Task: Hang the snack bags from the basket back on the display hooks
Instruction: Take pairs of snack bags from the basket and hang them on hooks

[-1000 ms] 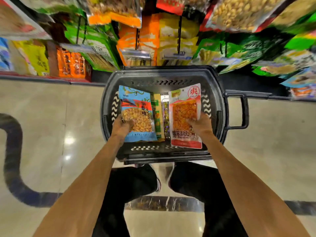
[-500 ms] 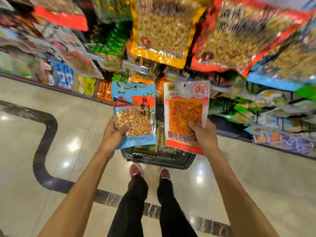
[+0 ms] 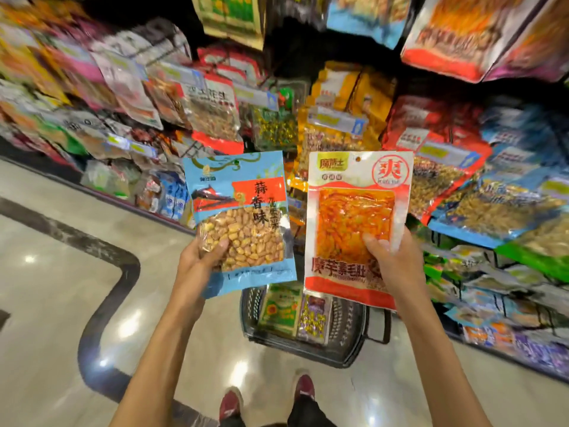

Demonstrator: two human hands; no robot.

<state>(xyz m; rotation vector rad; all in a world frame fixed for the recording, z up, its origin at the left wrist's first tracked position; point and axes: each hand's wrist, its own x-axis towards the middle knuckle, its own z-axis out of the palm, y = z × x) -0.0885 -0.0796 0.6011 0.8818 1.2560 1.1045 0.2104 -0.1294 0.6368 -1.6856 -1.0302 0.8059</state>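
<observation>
A blue peanut bag [image 3: 240,220] stands upright in the left hand [image 3: 197,263] – thumb across its lower front, the hand at the bag's 7 o'clock corner. Just beside it, at 3 o'clock, a red-and-white snack bag [image 3: 354,223] is pinched by the right hand [image 3: 391,263] at its 5 o'clock corner. Below both, at 6 o'clock, the dark basket [image 3: 348,315] sits on the floor [image 3: 61,272] holding two more packets. Blurred hanging snack bags [image 3: 462,180] fill the display behind.
</observation>
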